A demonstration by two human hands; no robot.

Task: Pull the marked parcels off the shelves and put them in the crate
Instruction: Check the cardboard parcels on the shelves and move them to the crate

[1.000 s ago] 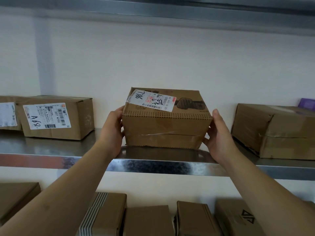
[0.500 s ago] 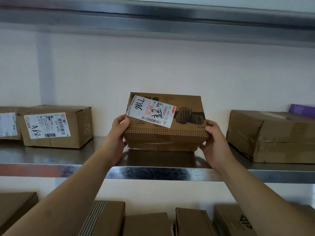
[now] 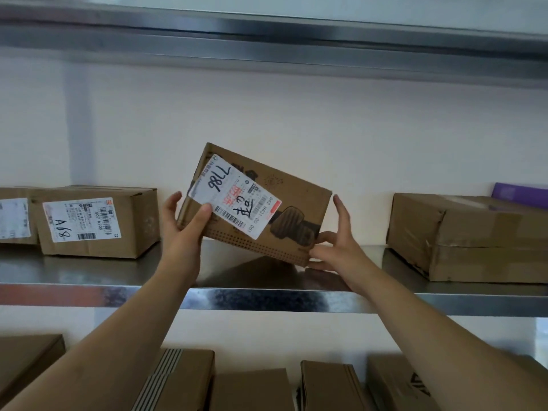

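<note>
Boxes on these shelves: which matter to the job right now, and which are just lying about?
In the job:
- parcel marked 7786, tilted, lifted off the shelf
- left hand gripping it
- right hand at its lower corner

Lying about:
- A08 box
- plain box
- purple item
- lower-shelf boxes

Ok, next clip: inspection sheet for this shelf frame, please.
Surface: steel shelf, reflective.
Job's things: parcel marked 7786, tilted, lifted off the shelf; crate not seen.
Clutter: box labelled A08 at left; taped brown box at right with a purple item behind; more cartons on the shelf below.
Grippers: left hand grips the parcel's left end; right hand holds its lower right corner.
Cables: nothing seen.
Surroundings: white wall, upper shelf edge.
</note>
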